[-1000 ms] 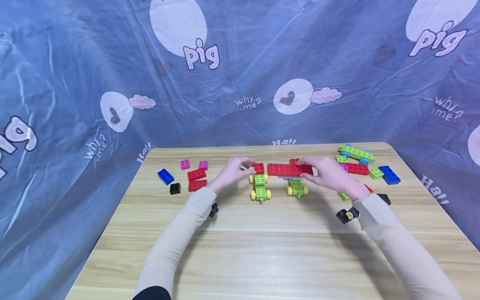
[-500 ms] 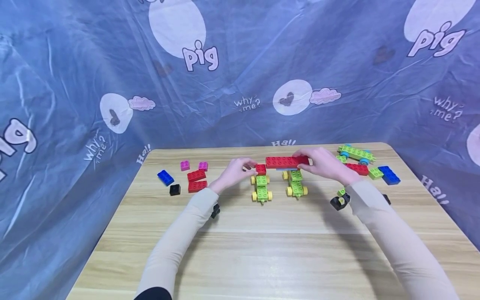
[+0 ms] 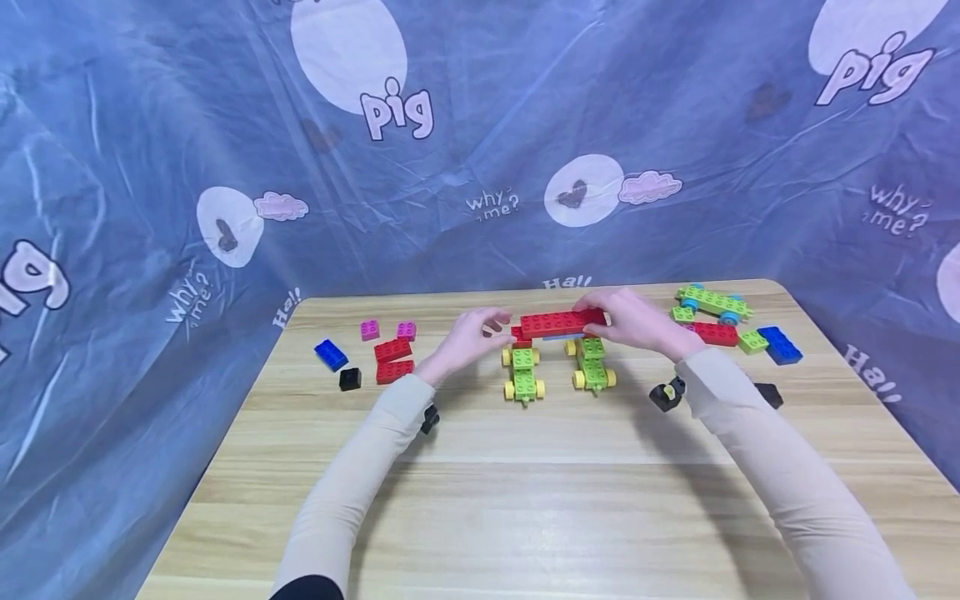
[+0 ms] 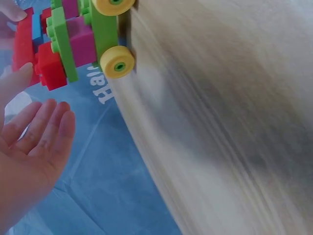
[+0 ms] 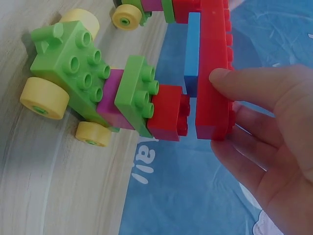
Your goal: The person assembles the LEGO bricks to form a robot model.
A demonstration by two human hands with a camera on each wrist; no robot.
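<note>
My right hand (image 3: 633, 321) pinches the right end of a long red building brick (image 3: 555, 323) between thumb and fingers. Under that brick a blue plate (image 5: 192, 54) is attached. Two green toy-car builds with yellow wheels stand below, a left car (image 3: 523, 379) and a right car (image 3: 592, 367). The right car's top red brick (image 5: 166, 111) has a gap between its studs and the long brick. At the left car's red brick (image 4: 50, 66), the long brick's other end overlaps the studs. My left hand (image 3: 468, 340) is beside it, fingers spread loosely, thumb tip at the long brick.
Loose red bricks (image 3: 394, 372), a blue brick (image 3: 331, 354), a black brick (image 3: 350, 379) and pink bricks (image 3: 370, 330) lie at the left. At the right are a green car base (image 3: 712, 303) with blue wheels, another blue brick (image 3: 780, 346) and a red brick (image 3: 716, 334).
My right hand has carried the long red brick up and back, then left, so its left end now overlaps the left car's red brick. My left hand has barely moved.
</note>
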